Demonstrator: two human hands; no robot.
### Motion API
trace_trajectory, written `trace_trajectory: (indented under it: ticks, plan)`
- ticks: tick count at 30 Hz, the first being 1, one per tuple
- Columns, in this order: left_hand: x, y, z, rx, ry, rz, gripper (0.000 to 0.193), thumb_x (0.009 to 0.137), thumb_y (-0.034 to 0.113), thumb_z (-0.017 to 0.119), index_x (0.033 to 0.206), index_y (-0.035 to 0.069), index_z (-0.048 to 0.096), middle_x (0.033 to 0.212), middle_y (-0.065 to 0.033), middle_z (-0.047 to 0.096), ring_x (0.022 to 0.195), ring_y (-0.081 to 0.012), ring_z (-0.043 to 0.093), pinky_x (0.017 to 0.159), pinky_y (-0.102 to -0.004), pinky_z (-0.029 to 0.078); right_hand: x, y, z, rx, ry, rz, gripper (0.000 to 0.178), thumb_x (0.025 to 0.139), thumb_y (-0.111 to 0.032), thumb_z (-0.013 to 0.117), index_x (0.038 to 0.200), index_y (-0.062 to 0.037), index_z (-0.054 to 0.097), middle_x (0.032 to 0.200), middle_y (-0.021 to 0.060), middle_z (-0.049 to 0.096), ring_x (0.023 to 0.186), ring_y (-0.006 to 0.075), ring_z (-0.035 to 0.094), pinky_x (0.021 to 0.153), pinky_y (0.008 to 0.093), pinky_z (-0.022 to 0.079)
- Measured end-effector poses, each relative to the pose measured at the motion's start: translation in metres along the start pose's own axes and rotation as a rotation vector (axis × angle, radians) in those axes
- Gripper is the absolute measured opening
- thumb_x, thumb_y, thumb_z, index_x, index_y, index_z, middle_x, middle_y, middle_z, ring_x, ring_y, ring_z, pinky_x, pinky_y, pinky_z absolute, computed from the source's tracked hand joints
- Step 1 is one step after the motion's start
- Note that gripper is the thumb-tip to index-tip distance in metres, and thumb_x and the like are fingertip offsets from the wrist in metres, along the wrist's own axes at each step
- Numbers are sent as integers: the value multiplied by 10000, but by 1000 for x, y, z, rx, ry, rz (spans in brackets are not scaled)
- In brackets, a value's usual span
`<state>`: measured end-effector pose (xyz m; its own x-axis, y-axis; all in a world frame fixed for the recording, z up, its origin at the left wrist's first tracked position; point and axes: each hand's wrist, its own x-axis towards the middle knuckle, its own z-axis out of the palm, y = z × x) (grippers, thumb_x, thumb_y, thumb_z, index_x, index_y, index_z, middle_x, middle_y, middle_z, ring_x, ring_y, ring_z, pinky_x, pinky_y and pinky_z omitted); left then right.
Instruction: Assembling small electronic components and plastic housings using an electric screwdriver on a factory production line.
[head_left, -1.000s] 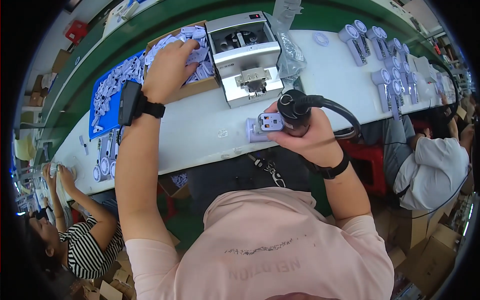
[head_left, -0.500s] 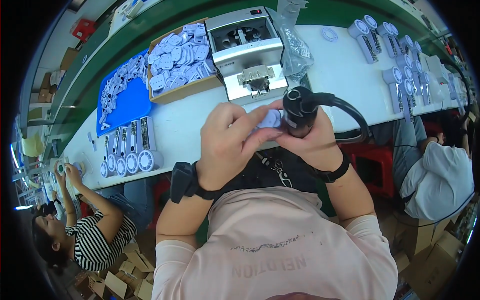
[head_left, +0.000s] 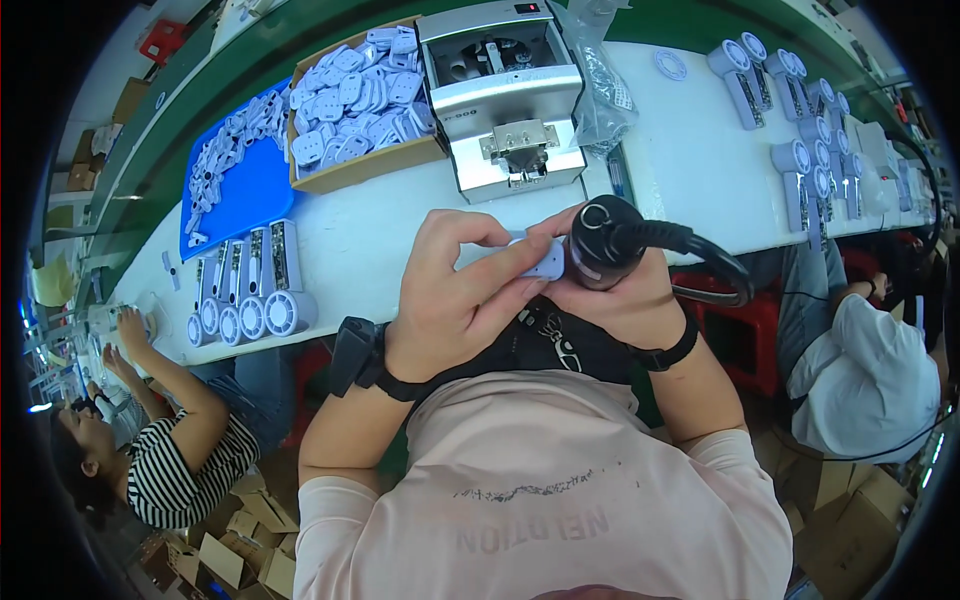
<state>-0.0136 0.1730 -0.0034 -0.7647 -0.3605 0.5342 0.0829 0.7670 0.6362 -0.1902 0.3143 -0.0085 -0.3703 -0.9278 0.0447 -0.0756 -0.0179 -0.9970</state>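
Note:
My left hand (head_left: 440, 295) pinches a small pale-lavender plastic cover (head_left: 548, 264) with holes in it between thumb and fingers. My right hand (head_left: 640, 305) is wrapped round a black electric screwdriver (head_left: 602, 235), whose thick black cable (head_left: 690, 240) curves off to the right. Both hands meet in front of my body at the near table edge, and the cover lies right beside the screwdriver's body. The screwdriver's tip is hidden from above. Just beyond the hands stands a silver screw feeder (head_left: 525, 165).
Left of the feeder is a cardboard box (head_left: 370, 175) of similar covers, then a blue tray (head_left: 250, 195) of small parts. Opened lavender handheld fans stand in rows at left (head_left: 288, 312) and far right (head_left: 790, 155). A plastic bag (head_left: 603, 105) lies beside the feeder. Co-workers sit on both sides.
My view has shifted slightly. Both hands keep their grips, with the cover and screwdriver still side by side. At left, the co-worker's hands have moved apart.

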Motion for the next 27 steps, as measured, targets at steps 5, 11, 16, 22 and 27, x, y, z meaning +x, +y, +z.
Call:
trace_trajectory:
  ticks: [5,11,16,22,27]
  plan:
    - [12,-4,4,-29,46,88,374,805,91,850,1169,76,767,1173,-120,715,974,-318,662,834,-406,537,3,0,0,-47,15,-85,412,779,67,828,1144,-39,672,1138,83,735,1012,128,674,886,302,540]
    - [-2,-7,-14,-108,5,75,350,802,78,847,1140,56,758,1170,-143,733,972,-317,685,820,-396,554,7,-26,-29,209,74,79,517,771,75,819,1219,-45,590,999,91,702,854,183,682,744,361,568]
    - [-10,-6,-11,-45,81,67,360,801,63,848,1148,52,750,1182,-151,733,972,-319,690,808,-387,559,65,-63,-21,409,21,-492,442,859,59,764,1223,-51,539,880,102,653,709,225,659,629,356,539]
    - [-7,-4,-14,-70,83,45,381,766,74,879,1123,76,747,1151,-104,720,932,-333,691,776,-406,569,112,-47,18,47,146,-520,384,902,30,739,1221,-41,537,861,87,657,658,205,646,625,335,532]
    - [-9,-8,-3,-130,159,70,383,785,70,869,1142,71,732,1132,-110,721,942,-331,687,788,-409,567,122,-50,21,-17,139,-236,400,904,41,728,1247,-23,533,852,75,667,651,190,647,627,322,532]
